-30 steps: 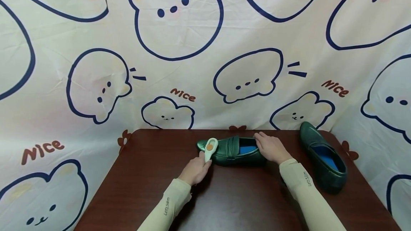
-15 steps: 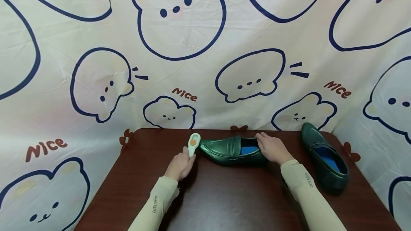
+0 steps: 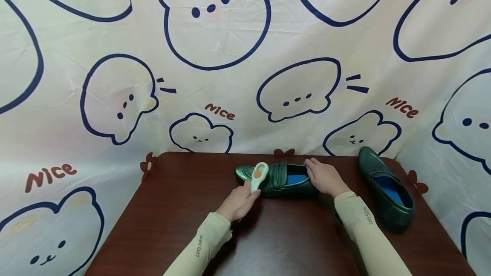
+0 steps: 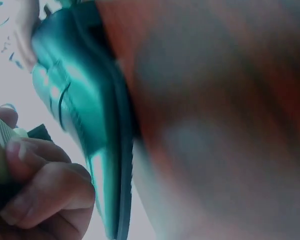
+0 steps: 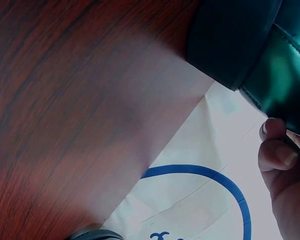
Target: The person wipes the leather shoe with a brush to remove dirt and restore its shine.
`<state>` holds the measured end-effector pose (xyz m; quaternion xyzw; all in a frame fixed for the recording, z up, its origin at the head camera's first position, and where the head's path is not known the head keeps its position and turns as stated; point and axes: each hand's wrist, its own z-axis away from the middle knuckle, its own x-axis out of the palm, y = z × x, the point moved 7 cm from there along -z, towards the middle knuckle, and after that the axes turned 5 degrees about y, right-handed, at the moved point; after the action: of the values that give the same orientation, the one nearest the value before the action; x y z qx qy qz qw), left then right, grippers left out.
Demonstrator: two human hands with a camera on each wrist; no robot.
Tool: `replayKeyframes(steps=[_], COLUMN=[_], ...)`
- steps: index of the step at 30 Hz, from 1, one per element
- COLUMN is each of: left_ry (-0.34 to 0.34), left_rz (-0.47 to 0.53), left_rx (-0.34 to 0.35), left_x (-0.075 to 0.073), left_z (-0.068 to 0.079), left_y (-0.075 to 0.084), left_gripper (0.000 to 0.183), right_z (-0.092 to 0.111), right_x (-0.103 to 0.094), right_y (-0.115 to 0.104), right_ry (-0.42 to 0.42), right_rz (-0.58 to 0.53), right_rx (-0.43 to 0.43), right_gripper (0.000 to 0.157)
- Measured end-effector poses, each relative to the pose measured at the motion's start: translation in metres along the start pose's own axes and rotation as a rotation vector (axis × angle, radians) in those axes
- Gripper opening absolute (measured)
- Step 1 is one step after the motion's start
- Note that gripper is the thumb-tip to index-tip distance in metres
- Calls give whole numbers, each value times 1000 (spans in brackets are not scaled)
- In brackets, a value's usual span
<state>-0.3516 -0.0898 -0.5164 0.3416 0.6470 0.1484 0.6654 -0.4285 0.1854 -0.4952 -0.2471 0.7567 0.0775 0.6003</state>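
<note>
Green shoe (image 3: 277,182): probably light, smooth, semi-stiff; heel offers firmest hold
Left hand (image 3: 237,202): pinches pale tool (image 3: 258,176) at shoe's front
Right hand (image 3: 326,177): grips shoe's heel

Table (image 3: 172,225): looked like grained wood, glossy.
Far-edge shoe (image 3: 281,181): looked like smooth leather, glossy (almost metallic).
Right-edge shoe (image 3: 387,188): had a similar sheen, darker.
Handheld tool (image 3: 260,173): looked plastic, smooth.
Backdrop (image 3: 230,84): looked like creased cloth.

Head cam bright, tabletop (image 3: 291,242) w/ glare; L wrist cam: tabletop blurry, shoe (image 4: 85,95) w/ highlights.
</note>
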Motion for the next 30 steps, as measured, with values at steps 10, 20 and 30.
replayKeyframes(steps=[10,20,30], left_ry=[-4,72,148], left_rz=[-153,-205,-212], left_rx=[2,-67,-156], left_x=[14,-17,-45], left_z=[3,10,2], left_y=[-9,-45,-62], left_gripper=[39,33,35], right_z=[-1,-2,-2], right_x=[1,4,0], right_y=[2,-2,0], right_ry=[3,2,6], right_rz=[1,-1,-3], right_rx=[-9,-14,-4], right_gripper=[23,24,23])
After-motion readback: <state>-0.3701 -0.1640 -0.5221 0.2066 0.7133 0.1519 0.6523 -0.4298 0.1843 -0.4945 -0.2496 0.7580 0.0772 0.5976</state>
